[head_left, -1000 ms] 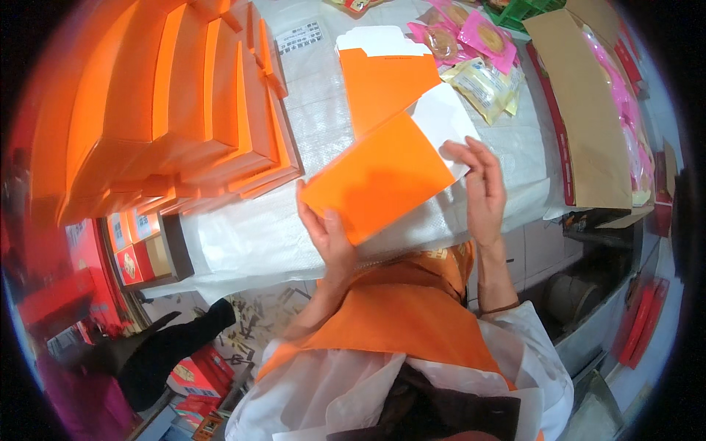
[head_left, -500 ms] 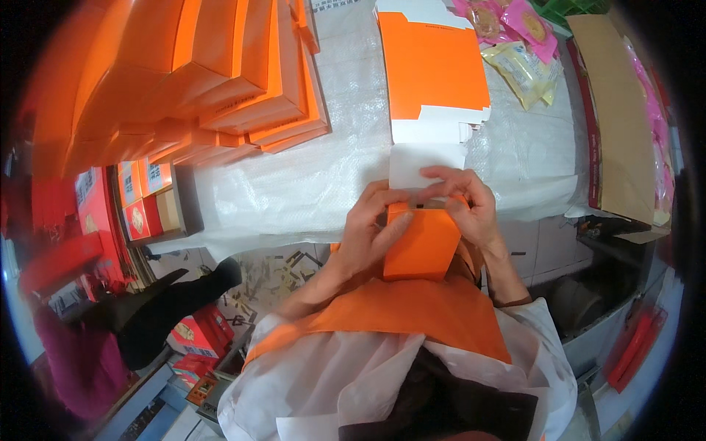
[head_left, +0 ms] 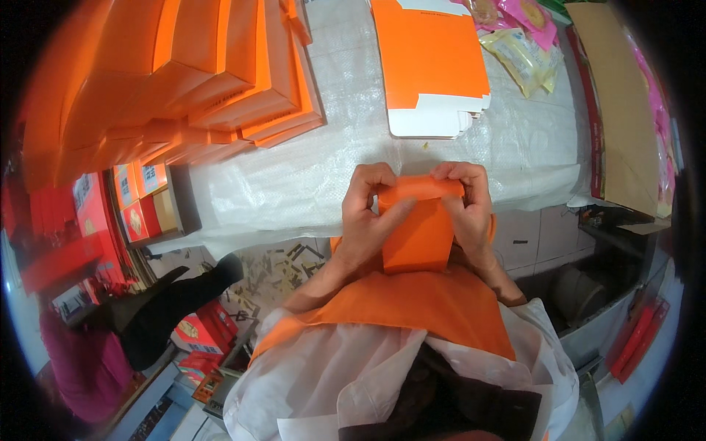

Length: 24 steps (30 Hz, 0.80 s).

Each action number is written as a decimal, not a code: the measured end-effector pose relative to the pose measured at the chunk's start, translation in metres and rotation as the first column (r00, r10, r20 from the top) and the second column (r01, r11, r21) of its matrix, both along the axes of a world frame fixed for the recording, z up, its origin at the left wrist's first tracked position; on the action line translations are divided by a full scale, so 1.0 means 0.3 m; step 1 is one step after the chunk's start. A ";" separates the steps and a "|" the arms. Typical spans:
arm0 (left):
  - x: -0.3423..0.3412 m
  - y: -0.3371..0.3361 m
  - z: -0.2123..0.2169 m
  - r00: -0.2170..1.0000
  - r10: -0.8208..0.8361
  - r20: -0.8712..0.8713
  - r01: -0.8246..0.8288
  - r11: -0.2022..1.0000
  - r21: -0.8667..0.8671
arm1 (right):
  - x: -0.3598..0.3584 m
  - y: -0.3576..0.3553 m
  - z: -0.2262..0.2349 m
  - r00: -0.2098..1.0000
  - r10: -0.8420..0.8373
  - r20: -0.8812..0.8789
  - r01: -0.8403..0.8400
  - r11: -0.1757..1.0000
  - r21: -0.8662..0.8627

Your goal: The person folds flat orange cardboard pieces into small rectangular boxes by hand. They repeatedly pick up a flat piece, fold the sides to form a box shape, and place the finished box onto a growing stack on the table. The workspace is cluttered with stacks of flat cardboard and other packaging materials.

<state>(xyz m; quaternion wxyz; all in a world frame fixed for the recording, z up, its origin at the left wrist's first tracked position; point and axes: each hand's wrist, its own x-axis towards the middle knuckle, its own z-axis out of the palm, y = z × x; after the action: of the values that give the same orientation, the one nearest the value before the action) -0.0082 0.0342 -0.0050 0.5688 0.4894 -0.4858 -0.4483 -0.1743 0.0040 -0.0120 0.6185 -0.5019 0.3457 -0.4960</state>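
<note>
My left fingers (head_left: 376,175) and right fingers (head_left: 465,172) pinch the box (head_left: 418,239). It looks light and bendy, so top corners seem best.

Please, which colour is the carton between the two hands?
The carton is orange on its visible faces, clearest in the head view.

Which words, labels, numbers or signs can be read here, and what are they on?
Nothing reads clearly.
Flat orange carton: dark print, too small.
Stacked orange boxes: dark print, too small.
Small orange boxes, left: label marks, blurred.
Yellow packet: faint print, blurred.
Held orange box: no print visible.
</note>
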 end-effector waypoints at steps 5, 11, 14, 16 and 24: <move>-0.006 -0.016 0.054 1.000 0.019 0.021 -0.020 0.999 0.044 | 0.023 -0.025 0.053 0.993 -0.053 -0.102 0.049 0.998 -0.039; 0.018 -0.023 0.036 0.990 -0.037 0.136 0.030 0.998 0.051 | 0.005 -0.027 0.062 0.990 0.018 -0.140 -0.014 0.999 0.030; 0.022 -0.021 0.039 0.991 -0.036 0.130 0.027 0.997 0.069 | 0.001 -0.023 0.057 0.984 0.012 -0.175 -0.004 0.999 0.050; 0.021 -0.015 0.040 0.998 0.005 0.059 -0.012 0.992 0.122 | 0.007 -0.025 0.055 0.978 0.000 -0.211 0.006 1.000 0.028; 0.026 0.019 -0.013 0.988 0.040 0.147 -0.041 0.999 0.000 | 0.001 -0.008 0.034 0.934 0.009 -0.357 -0.057 0.991 -0.124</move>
<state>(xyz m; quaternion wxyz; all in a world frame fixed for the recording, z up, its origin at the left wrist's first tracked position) -0.0004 0.0400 -0.0090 0.5395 0.5320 -0.5157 -0.4001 -0.1741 0.0015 -0.0019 0.5195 -0.6290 0.4095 -0.4084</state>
